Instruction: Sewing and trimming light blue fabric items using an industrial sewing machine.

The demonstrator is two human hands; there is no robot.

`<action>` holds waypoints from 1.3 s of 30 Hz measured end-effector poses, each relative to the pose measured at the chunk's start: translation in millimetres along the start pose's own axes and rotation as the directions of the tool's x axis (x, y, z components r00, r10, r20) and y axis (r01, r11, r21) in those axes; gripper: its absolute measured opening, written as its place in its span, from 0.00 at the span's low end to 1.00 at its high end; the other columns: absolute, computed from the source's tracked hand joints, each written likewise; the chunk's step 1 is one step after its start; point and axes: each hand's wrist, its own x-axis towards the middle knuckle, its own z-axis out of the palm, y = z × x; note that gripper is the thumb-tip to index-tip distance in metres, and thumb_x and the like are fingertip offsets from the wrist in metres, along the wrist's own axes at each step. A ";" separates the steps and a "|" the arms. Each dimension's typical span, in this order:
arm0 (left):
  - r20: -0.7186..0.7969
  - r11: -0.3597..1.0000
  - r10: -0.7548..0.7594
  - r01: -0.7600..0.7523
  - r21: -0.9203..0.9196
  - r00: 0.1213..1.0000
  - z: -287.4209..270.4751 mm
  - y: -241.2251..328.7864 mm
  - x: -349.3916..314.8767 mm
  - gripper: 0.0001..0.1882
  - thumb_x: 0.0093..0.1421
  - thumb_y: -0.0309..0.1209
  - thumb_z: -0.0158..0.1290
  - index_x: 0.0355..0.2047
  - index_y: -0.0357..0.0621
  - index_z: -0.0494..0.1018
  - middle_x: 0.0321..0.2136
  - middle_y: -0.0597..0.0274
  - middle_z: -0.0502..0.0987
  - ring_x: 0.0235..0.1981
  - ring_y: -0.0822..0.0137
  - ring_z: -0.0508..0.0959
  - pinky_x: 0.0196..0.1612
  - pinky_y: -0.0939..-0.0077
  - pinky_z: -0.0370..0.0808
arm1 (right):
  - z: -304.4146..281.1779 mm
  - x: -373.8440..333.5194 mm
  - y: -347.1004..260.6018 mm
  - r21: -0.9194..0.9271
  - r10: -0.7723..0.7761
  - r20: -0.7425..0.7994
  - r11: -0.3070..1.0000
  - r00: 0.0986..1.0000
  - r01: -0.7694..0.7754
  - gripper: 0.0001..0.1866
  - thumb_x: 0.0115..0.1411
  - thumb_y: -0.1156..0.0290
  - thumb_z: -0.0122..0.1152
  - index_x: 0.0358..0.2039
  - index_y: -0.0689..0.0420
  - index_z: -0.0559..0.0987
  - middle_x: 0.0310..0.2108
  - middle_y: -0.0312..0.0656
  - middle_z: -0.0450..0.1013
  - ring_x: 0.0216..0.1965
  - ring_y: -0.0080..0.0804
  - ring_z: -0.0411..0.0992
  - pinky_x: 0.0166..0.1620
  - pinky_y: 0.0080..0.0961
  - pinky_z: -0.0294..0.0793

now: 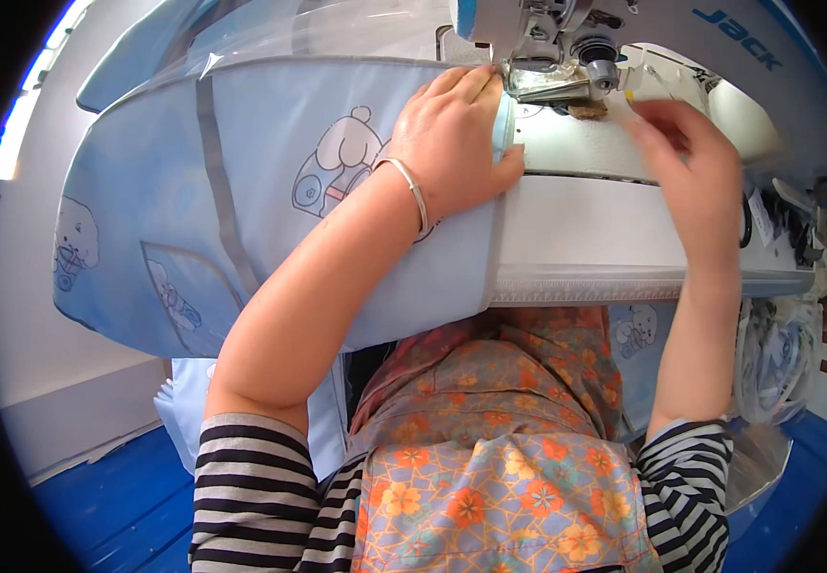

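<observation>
A light blue fabric piece [270, 143] with cartoon animals and grey edging lies over the left of the sewing machine bed [585, 215]. My left hand [451, 138] presses flat on its right edge, fingers outstretched and thumb apart, fingertips beside the presser foot area [552, 86]. My right hand [690, 153] is raised over the bed, right of the needle area. Its thumb and forefinger come together near the metal parts; the tips are blurred, and whatever lies between them is too faint to name.
The machine head [709, 38] overhangs the far right. A ruler-marked strip [614, 286] runs along the bed's front edge. A clear plastic bag [776, 353] hangs at the right. More printed fabric [633, 334] hangs below the bed, beside my flowered apron [499, 477].
</observation>
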 end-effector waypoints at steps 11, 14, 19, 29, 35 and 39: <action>0.049 1.000 0.006 -0.005 -0.009 0.999 -4.1 -18.7 12.1 0.21 0.50 0.27 0.48 0.45 0.33 0.76 0.53 0.55 0.75 0.57 0.58 0.70 0.61 0.66 0.66 | -89.8 -63.2 73.3 -0.438 0.263 -0.072 0.858 0.962 -0.268 0.26 0.58 0.81 0.56 0.58 0.56 0.71 0.49 0.42 0.71 0.46 0.28 0.72 0.52 0.23 0.70; 0.100 0.999 -0.049 0.050 -0.008 0.994 -5.2 -25.6 12.3 0.21 0.51 0.28 0.48 0.45 0.35 0.76 0.54 0.57 0.74 0.58 0.59 0.69 0.62 0.67 0.65 | -97.0 -55.7 66.9 -0.217 0.235 0.085 0.953 0.968 -0.213 0.30 0.57 0.81 0.53 0.63 0.56 0.66 0.39 0.41 0.72 0.36 0.24 0.73 0.48 0.21 0.72; 0.108 0.991 -0.128 0.124 0.041 0.986 1.3 -37.6 18.3 0.23 0.54 0.30 0.46 0.50 0.37 0.74 0.56 0.61 0.72 0.62 0.61 0.66 0.65 0.65 0.60 | -61.6 -76.4 39.7 0.464 0.194 0.521 0.753 0.831 -0.466 0.38 0.60 0.57 0.62 0.65 0.62 0.60 0.23 0.35 0.67 0.15 0.15 0.61 0.33 0.21 0.79; 0.053 0.990 -0.135 0.132 0.048 0.989 6.0 -43.6 4.6 0.23 0.54 0.31 0.47 0.51 0.36 0.72 0.59 0.53 0.69 0.63 0.58 0.65 0.64 0.60 0.61 | 63.3 -32.7 -36.5 0.597 0.285 0.734 0.163 0.617 -0.786 0.41 0.64 0.35 0.44 0.58 0.62 0.63 0.20 0.34 0.64 0.15 0.21 0.63 0.29 0.26 0.81; 0.073 0.986 -0.161 0.158 0.050 0.984 2.2 -40.7 3.9 0.23 0.52 0.30 0.48 0.49 0.35 0.73 0.59 0.50 0.69 0.63 0.57 0.66 0.62 0.60 0.62 | 81.9 -21.3 -56.8 0.653 0.384 0.664 0.120 0.642 -0.747 0.32 0.67 0.40 0.46 0.53 0.58 0.68 0.19 0.31 0.63 0.16 0.18 0.62 0.27 0.22 0.76; -0.003 0.992 -0.121 0.122 0.031 0.993 -0.4 -36.9 -0.6 0.17 0.52 0.30 0.49 0.41 0.37 0.76 0.52 0.52 0.73 0.56 0.56 0.71 0.58 0.59 0.67 | 81.2 -21.5 -58.4 0.663 0.404 0.644 0.128 0.650 -0.737 0.26 0.69 0.46 0.45 0.50 0.57 0.71 0.16 0.28 0.60 0.12 0.15 0.57 0.20 0.15 0.63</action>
